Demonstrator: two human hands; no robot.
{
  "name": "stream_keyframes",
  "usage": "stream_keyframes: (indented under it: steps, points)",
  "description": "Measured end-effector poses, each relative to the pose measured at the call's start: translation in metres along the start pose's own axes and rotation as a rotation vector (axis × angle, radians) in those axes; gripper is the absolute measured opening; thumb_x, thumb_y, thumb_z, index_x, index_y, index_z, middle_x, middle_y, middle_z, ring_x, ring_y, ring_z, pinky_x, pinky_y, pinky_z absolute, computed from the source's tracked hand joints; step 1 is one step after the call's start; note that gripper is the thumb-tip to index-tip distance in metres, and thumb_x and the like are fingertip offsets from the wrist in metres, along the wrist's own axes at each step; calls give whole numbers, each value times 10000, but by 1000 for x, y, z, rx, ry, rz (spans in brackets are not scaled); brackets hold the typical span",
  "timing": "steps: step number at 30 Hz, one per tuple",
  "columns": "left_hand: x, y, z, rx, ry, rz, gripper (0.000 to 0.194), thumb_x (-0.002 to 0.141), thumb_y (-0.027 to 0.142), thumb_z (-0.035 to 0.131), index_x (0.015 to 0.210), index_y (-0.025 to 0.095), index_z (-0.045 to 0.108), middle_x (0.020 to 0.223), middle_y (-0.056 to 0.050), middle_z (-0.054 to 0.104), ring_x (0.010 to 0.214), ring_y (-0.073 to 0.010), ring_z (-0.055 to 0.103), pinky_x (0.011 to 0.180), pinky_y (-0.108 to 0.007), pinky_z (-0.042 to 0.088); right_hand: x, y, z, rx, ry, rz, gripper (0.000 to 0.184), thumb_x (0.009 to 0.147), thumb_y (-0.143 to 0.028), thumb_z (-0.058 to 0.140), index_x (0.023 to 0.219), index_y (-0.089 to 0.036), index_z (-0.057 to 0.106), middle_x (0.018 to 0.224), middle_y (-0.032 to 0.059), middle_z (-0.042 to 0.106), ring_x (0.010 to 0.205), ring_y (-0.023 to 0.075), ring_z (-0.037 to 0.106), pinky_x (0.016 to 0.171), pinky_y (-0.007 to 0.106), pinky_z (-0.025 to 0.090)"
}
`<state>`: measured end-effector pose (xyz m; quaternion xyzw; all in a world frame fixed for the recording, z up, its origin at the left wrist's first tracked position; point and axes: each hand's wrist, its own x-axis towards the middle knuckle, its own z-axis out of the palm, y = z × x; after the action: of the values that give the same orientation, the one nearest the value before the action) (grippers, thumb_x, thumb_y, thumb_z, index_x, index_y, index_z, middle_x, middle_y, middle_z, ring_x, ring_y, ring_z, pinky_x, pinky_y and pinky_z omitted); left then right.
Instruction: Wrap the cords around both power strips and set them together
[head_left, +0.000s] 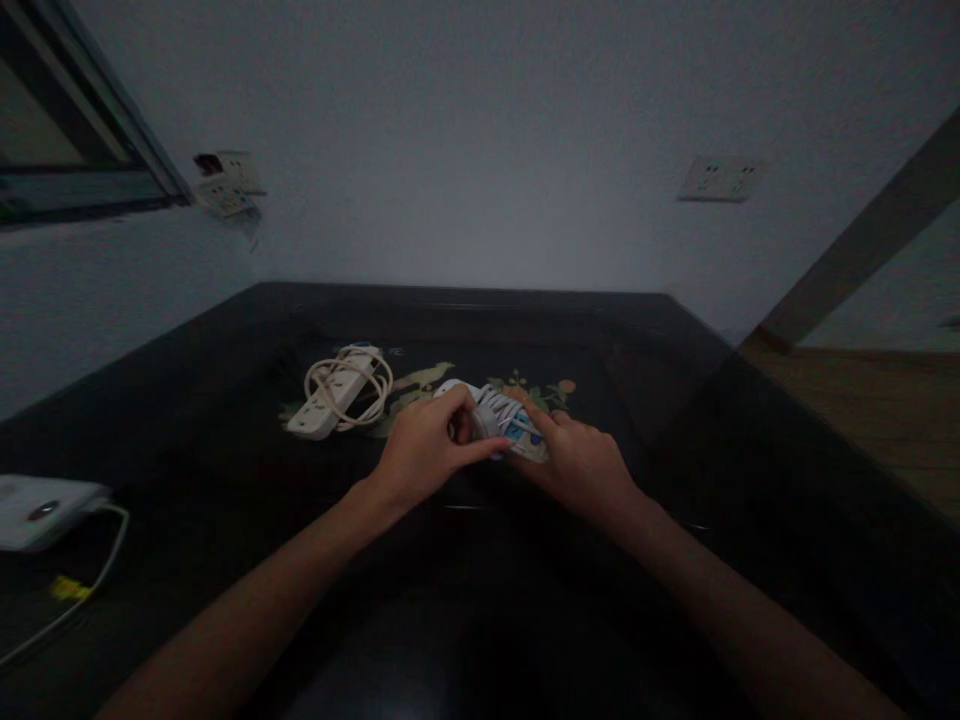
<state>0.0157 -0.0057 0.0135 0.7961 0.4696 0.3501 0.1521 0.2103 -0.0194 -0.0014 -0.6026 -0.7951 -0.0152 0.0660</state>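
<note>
Head view: both hands' fingers (480, 452) hide the power strip (501, 417).

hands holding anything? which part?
Both hold one white power strip wrapped in its cord: left hand on its left end, right hand on its right end.

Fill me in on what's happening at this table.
A person has both hands on a white power strip wrapped in its own cord, in the middle of a dark table. The left hand grips its near end, and the right hand rests on its other side with a finger on the cord. A second power strip with a looped cord lies apart on the left. A white device with a cable sits at the table's left edge. The room is dim.
</note>
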Motion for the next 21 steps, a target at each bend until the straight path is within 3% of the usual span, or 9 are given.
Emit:
stream_keyframes:
  steps: [5, 10, 14, 21]
  points:
    - [-2, -4, 5, 214, -23, 40, 464, 737, 600, 629, 622, 173, 489, 542, 30, 518, 501, -111, 453, 500, -228, 268, -11, -17, -2, -86, 46, -175, 489, 830, -411, 580, 1260, -184, 531, 1015, 125, 664, 890, 257, 639, 591, 301, 471]
    - [0, -8, 10, 261, -20, 21, 495, 757, 620, 589, 582, 176, 458, 525, 30, 461, 512, -120, 419, 509, -237, 219, -14, -21, -2, -100, 119, -314, 269, 765, -306, 667, 991, -164, 639, 899, 85, 658, 848, 238, 622, 566, 282, 451]
    - [2, -11, 11, 242, 13, 72, 510, 782, 612, 560, 553, 181, 409, 534, 30, 418, 537, -129, 405, 534, -250, 228, -12, -19, 1, -99, 224, -351, 307, 710, -257, 702, 978, -125, 631, 855, 76, 659, 811, 228, 621, 591, 294, 468]
    - [6, -12, 6, 142, -20, 114, 457, 810, 573, 536, 585, 184, 449, 696, -24, 523, 727, -188, 517, 720, -331, 404, -11, -18, 3, -86, 338, -380, 476, 726, -189, 654, 1172, -55, 550, 961, 124, 682, 843, 230, 625, 677, 315, 493]
